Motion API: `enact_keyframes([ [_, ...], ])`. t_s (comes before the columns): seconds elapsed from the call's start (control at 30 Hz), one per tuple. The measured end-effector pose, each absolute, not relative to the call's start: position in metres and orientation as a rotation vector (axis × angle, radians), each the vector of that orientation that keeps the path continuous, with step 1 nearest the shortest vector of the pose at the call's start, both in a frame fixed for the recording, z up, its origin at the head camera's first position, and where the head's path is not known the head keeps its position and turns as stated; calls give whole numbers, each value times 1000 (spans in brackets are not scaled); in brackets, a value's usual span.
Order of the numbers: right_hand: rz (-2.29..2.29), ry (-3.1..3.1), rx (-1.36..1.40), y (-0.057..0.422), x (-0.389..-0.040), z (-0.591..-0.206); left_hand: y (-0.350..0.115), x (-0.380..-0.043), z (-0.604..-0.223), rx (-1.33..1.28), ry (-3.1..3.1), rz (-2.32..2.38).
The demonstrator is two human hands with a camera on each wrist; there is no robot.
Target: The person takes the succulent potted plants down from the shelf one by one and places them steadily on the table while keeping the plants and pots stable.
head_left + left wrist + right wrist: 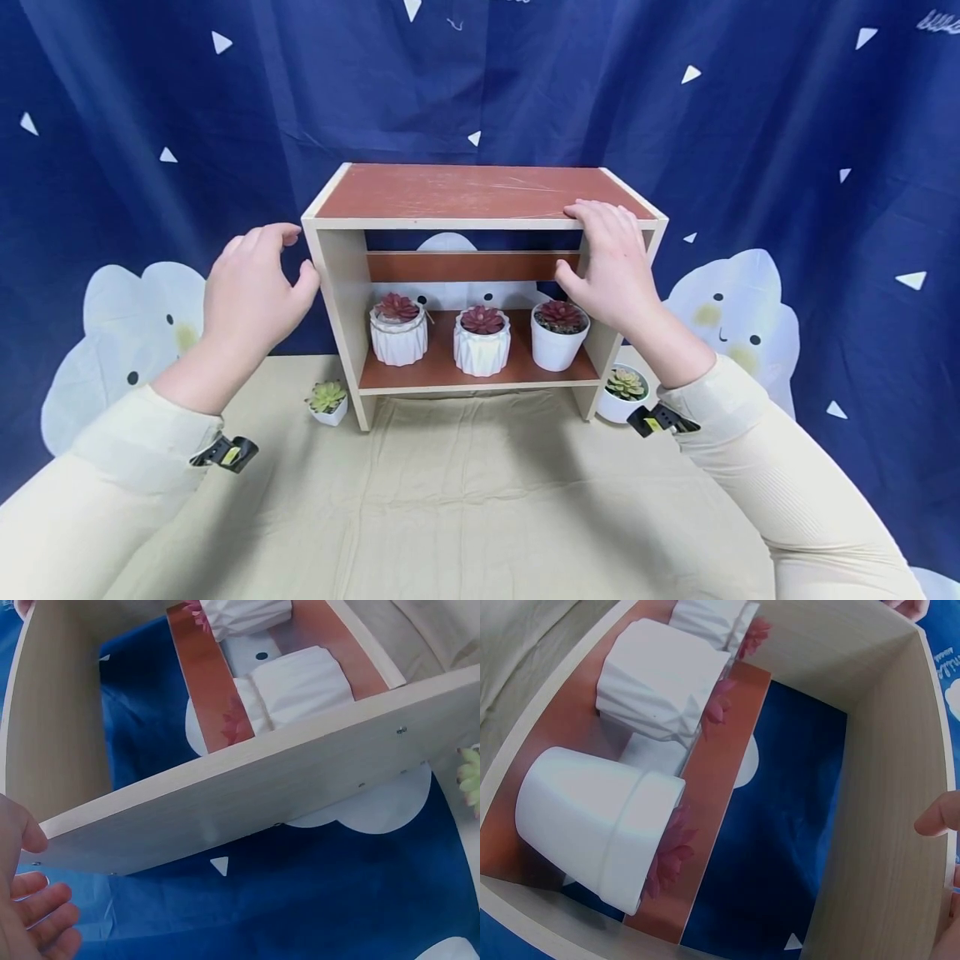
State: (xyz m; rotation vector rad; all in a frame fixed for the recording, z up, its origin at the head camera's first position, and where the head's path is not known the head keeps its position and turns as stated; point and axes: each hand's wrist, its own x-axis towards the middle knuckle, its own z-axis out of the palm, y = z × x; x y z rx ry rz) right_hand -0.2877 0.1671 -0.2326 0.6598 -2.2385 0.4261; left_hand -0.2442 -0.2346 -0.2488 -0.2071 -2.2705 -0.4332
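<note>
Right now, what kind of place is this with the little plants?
Probably a small display corner, perhaps indoors: a navy cloud-print curtain hangs behind, a beige cloth lies underneath, and a shelf unit holds three white-potted red succulents.

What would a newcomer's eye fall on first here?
Probably the brown-topped shelf unit in the centre, with three white pots of red succulents inside. Next, the left hand by its upper left corner and the right hand at its top's front edge. Behind hangs a blue curtain.

Pots (abreast) in shelf — curtain behind.
</note>
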Motion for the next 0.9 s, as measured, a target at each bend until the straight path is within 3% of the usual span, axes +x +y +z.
enact_keyframes([
  [0.9,426,-2204,683,167,-289,-234,-199,-253,-223,-423,-2069,-394],
])
